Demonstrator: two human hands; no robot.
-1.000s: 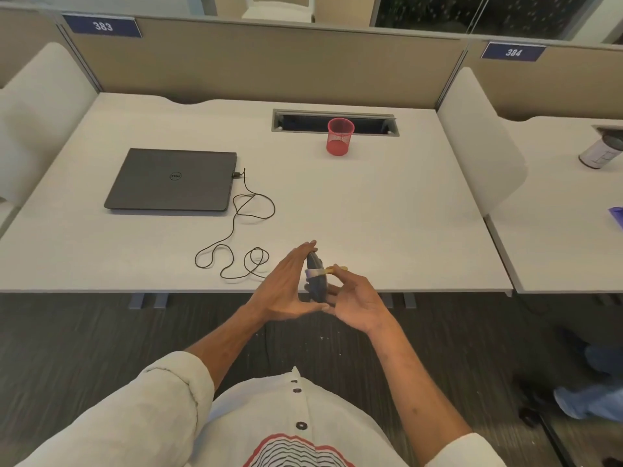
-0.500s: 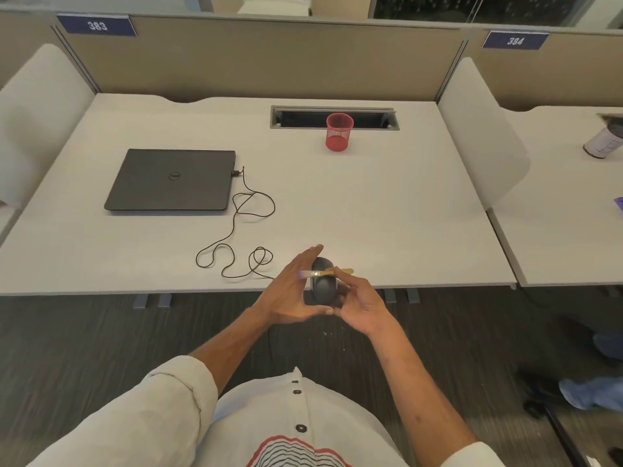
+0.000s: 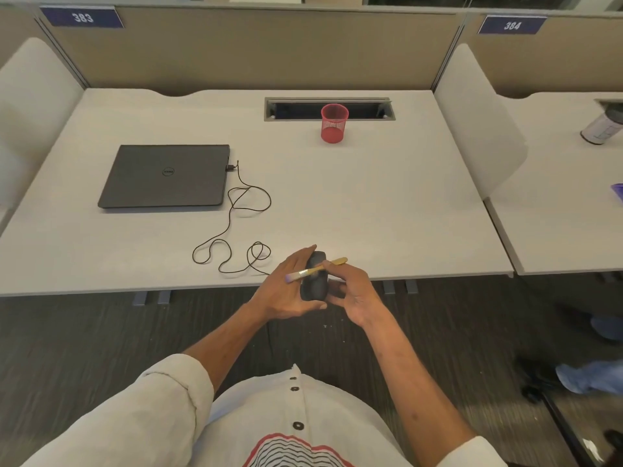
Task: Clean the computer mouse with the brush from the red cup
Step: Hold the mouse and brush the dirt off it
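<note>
My left hand (image 3: 282, 290) cradles the black computer mouse (image 3: 313, 280) at the desk's front edge, its top facing up toward me. My right hand (image 3: 354, 291) grips a small brush (image 3: 315, 270) with a yellow handle and a purple-tipped bristle end. The brush lies crosswise over the mouse, bristles pointing left past my left fingers. The red mesh cup (image 3: 333, 123) stands upright at the back of the desk, far from both hands, with nothing visible in it.
A shut grey laptop (image 3: 167, 175) lies at the left, with the mouse's black cable (image 3: 236, 230) looping from it across the white desk (image 3: 387, 203). A cable slot (image 3: 367, 108) sits behind the cup. White dividers flank the desk; someone's shoe (image 3: 586, 379) is on the floor at right.
The mouse has turned from standing on edge to lying with its top up. The brush has swept leftward across it, its bristles now sticking out past my left fingers.
</note>
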